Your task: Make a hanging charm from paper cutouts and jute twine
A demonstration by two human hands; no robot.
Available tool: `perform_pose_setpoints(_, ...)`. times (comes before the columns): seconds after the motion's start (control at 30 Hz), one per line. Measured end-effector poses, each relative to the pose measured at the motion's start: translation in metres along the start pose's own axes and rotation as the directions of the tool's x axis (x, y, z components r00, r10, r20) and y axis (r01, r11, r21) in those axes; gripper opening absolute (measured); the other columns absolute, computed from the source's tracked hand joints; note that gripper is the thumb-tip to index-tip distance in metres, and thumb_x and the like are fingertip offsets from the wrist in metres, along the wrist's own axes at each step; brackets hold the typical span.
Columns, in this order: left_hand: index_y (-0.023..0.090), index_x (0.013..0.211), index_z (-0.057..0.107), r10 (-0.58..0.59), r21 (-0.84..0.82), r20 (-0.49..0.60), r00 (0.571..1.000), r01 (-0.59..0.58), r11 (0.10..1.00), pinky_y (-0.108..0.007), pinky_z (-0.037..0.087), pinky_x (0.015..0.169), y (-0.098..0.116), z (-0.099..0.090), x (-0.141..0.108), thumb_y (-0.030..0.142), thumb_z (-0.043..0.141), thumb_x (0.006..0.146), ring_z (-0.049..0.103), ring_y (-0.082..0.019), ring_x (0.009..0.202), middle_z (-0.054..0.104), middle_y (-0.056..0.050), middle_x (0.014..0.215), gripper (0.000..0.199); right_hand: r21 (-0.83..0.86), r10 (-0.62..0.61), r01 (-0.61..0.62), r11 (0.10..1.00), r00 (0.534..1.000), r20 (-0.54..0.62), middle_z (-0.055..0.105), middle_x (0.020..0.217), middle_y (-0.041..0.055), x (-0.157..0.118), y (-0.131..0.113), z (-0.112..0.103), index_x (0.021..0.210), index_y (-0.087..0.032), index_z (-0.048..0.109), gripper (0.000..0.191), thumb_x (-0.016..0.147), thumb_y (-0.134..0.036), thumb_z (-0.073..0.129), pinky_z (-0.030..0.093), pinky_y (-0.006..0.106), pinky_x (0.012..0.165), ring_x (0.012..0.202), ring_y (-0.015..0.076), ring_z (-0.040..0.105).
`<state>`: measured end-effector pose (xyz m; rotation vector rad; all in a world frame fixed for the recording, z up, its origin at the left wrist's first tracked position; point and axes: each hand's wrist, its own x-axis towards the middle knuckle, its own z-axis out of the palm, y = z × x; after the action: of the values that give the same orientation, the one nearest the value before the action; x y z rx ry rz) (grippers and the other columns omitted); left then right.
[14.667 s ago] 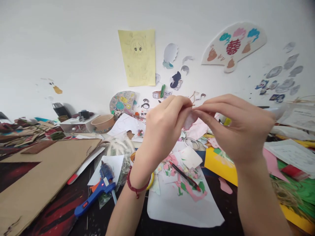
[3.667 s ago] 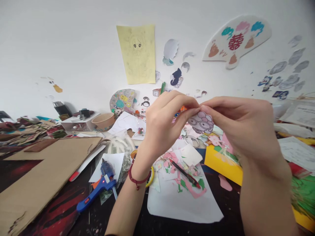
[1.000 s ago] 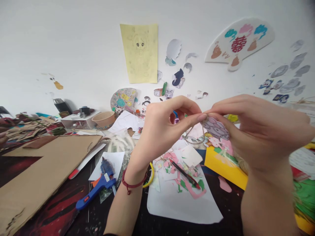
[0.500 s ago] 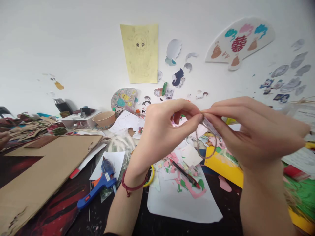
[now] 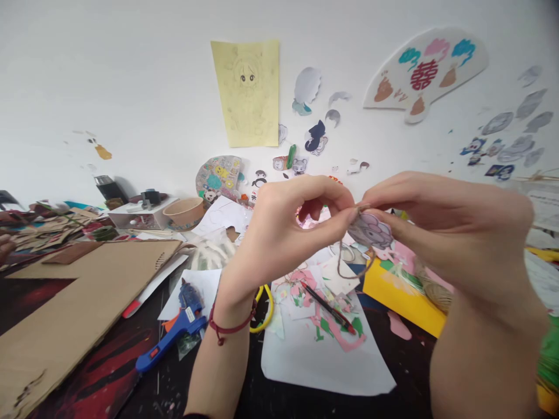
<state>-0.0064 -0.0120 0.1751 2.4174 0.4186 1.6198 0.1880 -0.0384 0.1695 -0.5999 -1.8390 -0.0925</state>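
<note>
Both hands are raised above the table with their fingertips almost meeting. My left hand [image 5: 290, 233] pinches a thin brown twine [image 5: 356, 277] between thumb and forefinger, and a loop of it hangs below. Opposite it, my right hand [image 5: 458, 233] is closed in a pinch on the same twine. Just under the fingertips hangs a small paper cutout [image 5: 372, 230] with a pink and grey drawing. Where the twine meets the cutout is hidden by the fingers. Beneath lies a white sheet [image 5: 327, 372] with pink and green scraps and a red-and-black pen [image 5: 328, 307].
A blue glue gun [image 5: 174, 337] and a large cardboard piece [image 5: 91, 297] lie to the left. Yellow scissors handles [image 5: 267, 314] show by my left wrist. To the right are a yellow sheet [image 5: 402, 299] and a twine ball [image 5: 437, 291]. Another person's hand [image 5: 6, 247] shows at far left.
My right hand has turned and shifted slightly, bringing the paper cutout's drawn face into view. The hanging twine loop has moved a little left and up.
</note>
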Motion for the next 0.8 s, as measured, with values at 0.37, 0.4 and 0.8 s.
perform_pose_setpoints(0.37, 0.024, 0.078, 0.062, 0.178, 0.282, -0.01, 0.984, -0.168, 0.945, -0.03, 0.048, 0.067, 0.002, 0.0, -0.001, 0.012, 0.061, 0.086, 0.057, -0.012, 0.067, 0.066, 0.003, 0.069, 0.014, -0.122, -0.088, 0.078, 0.989, 0.993, -0.08, 0.07, 0.075, -0.0031, 0.0, 0.003, 0.009, 0.082, -0.027, 0.071, 0.016, 0.08, -0.011, 0.071, 0.049, 0.034, 0.06, 0.067, 0.0154, 0.063)
perform_pose_setpoints(0.4, 0.024, 0.078, 0.061, 0.205, 0.326, -0.014, 0.979, -0.189, 0.926, -0.03, 0.048, 0.067, 0.003, 0.0, -0.001, 0.012, 0.059, 0.087, 0.057, -0.013, 0.067, 0.065, 0.003, 0.069, 0.015, -0.147, -0.098, 0.084, 0.986, 0.991, -0.088, 0.07, 0.075, -0.0036, 0.0, 0.002, 0.01, 0.082, -0.028, 0.071, 0.016, 0.081, -0.012, 0.071, 0.049, 0.034, 0.06, 0.066, 0.0155, 0.063)
perform_pose_setpoints(0.8, 0.022, 0.078, 0.06, 0.317, 0.56, 0.041, 0.948, -0.284, 0.778, -0.032, 0.04, 0.066, 0.001, 0.009, 0.001, 0.016, 0.05, 0.095, 0.051, -0.016, 0.07, 0.063, -0.001, 0.07, 0.02, -0.278, -0.178, 0.156, 0.948, 0.982, -0.056, 0.069, 0.073, -0.0031, 0.003, 0.005, 0.008, 0.078, -0.03, 0.069, 0.016, 0.084, -0.015, 0.068, 0.048, 0.034, 0.06, 0.066, 0.0171, 0.064)
